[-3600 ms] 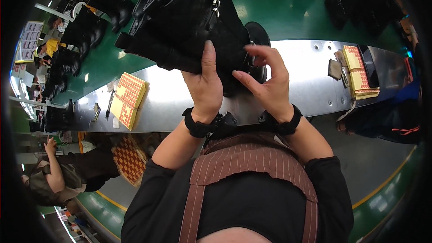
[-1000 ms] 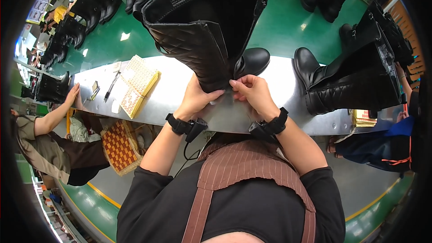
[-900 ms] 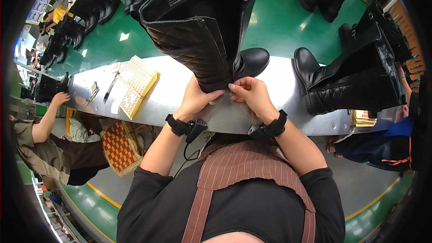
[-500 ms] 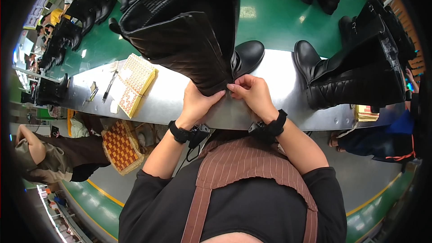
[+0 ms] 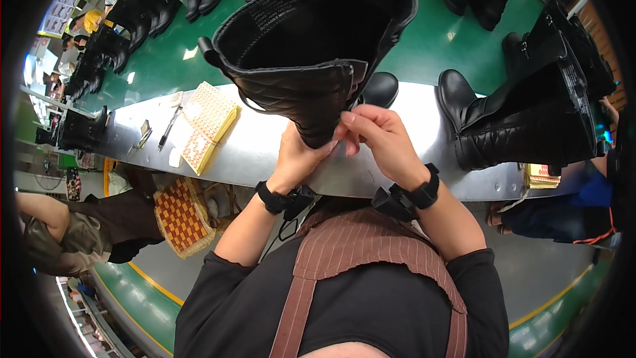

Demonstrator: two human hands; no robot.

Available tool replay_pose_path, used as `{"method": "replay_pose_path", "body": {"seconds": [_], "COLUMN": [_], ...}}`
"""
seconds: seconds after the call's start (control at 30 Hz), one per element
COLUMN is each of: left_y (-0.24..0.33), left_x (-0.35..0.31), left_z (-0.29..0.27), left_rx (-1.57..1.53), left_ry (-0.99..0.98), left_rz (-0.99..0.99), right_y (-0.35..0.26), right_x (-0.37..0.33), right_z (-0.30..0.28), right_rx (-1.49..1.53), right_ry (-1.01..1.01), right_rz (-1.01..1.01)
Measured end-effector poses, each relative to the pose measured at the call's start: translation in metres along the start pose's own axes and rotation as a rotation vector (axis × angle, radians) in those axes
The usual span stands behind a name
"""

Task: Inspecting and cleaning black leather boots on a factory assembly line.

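Note:
A tall black boot (image 5: 291, 89) with a quilted shaft stands in front of me, its wide top opening tilted toward me and its rounded toe pointing away to the right. My left hand (image 5: 295, 156) is closed round the back of its ankle, thumb along the near side. At the right side of the ankle, my right hand (image 5: 385, 139) pinches the side zipper between thumb and index finger, the other fingers curled. The pull itself is hidden by the fingertips. Another black boot (image 5: 523, 129) lies over to the right, its shaft leaning rightward.
A metal strip (image 5: 371, 176) edges the green worktable (image 5: 424, 46). Left of the boot lie a yellow pad of printed labels (image 5: 209, 129) and a pen (image 5: 170, 128). More black boots (image 5: 156, 6) line the far side. A person (image 5: 59, 229) sits at left beside a checkered cushion (image 5: 182, 215).
The boot's top has tipped toward me, so more of its inside shows. My right hand has shifted slightly up along the boot's side, still pinching. My left hand keeps its grip at the ankle.

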State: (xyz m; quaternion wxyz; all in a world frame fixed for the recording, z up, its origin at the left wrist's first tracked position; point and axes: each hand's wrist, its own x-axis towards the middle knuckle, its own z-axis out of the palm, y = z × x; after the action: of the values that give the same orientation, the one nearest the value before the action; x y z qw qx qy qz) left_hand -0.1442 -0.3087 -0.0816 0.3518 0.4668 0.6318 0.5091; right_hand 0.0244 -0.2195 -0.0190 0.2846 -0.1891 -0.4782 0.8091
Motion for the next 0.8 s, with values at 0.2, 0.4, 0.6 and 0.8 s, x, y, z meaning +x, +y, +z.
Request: {"method": "replay_pose_path", "body": {"seconds": [0.2,0.4,0.6,0.8], "left_y": [0.033,0.034,0.008,0.090], "left_x": [-0.004,-0.005,-0.014,-0.028], "left_z": [0.010,0.011,0.001,-0.017], "left_rx": [0.002,-0.036,0.154,1.137], "left_ry": [0.046,0.003,0.158,-0.292], "left_rz": [0.019,-0.023,0.085,-0.254], "right_y": [-0.063,-0.106,-0.095,-0.056], "right_x": [-0.008,-0.018,-0.118,-0.168], "right_z": [0.043,0.063,-0.011,-0.108], "right_rx": [-0.075,-0.324,-0.994,-1.058], "right_ry": [-0.016,-0.115,0.554,0.958], "right_rz": [-0.319,-0.360,-1.221,-0.459]}}
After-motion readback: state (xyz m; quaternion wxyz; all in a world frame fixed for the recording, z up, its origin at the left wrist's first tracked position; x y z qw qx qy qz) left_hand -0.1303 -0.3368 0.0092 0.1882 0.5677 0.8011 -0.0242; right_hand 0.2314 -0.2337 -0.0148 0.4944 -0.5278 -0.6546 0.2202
